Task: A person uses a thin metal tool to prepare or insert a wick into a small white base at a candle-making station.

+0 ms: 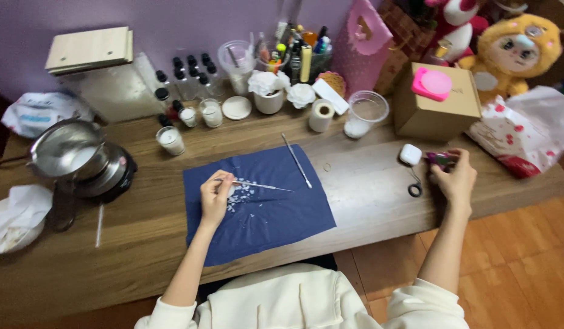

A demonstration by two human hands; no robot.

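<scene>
Surface: wooden tabletop (367,201) against a purple wall, with a wood floor showing at the lower right
Cloth: dark blue cloth (257,204) spread flat at the middle of the table, scattered with small white flakes (242,192)
Left hand: left hand (215,196) rests on the cloth, fingers pinched shut on a thin metal pick (263,186) that lies across the flakes, tip pointing right
Second tool: long metal spatula (296,161) lying loose on the cloth's upper right part, apart from the pick
Right hand: right hand (455,178) at the table's right edge, fingers curled closed around a small purple and green object (441,159); what it is cannot be told
Beside it: white earbud case (410,154) and a black ring (414,190) just left of that hand
Farther out: cardboard box (437,103) behind; metal pot (66,149) on a black hotplate (111,176) at far left
</scene>
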